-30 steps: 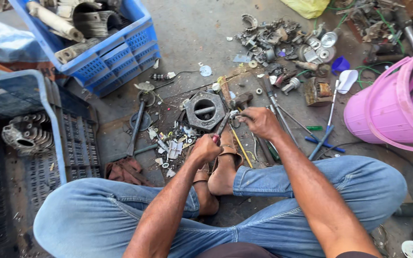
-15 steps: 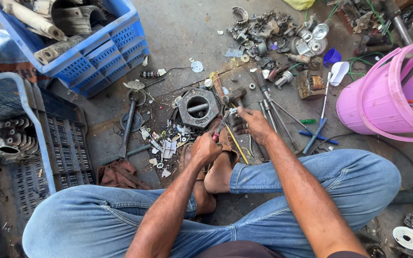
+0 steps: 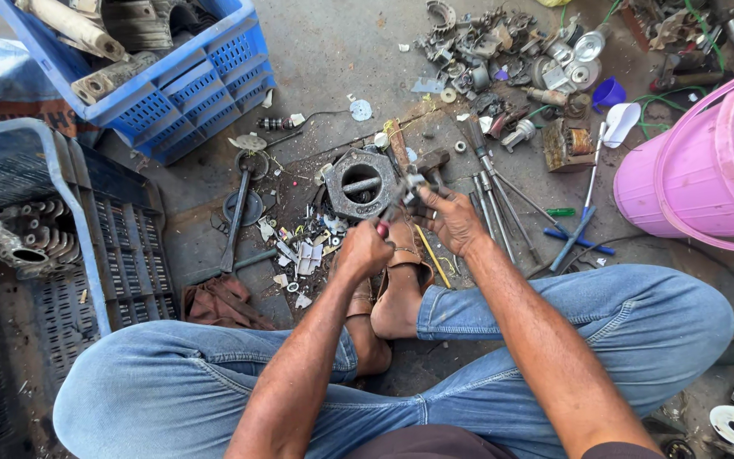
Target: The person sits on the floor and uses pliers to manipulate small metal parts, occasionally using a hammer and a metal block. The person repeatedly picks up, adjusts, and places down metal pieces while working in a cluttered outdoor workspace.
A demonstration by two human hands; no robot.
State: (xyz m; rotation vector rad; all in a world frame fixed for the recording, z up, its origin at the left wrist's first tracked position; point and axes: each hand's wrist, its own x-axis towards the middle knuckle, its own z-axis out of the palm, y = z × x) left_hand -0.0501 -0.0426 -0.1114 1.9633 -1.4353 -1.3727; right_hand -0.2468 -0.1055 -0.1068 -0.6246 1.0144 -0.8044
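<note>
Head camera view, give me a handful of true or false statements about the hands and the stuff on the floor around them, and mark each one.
1. The left hand grips a red-handled tool. True.
2. The right hand rests on the pink bucket. False: it holds a small metal part in front of the feet, and the bucket stands apart at the right.
3. The blue crate holds worn metal parts. True.
4. The person stands upright. False: the person sits cross-legged on the floor.
5. A square metal housing with a round hole lies just beyond the hands. True.
</note>
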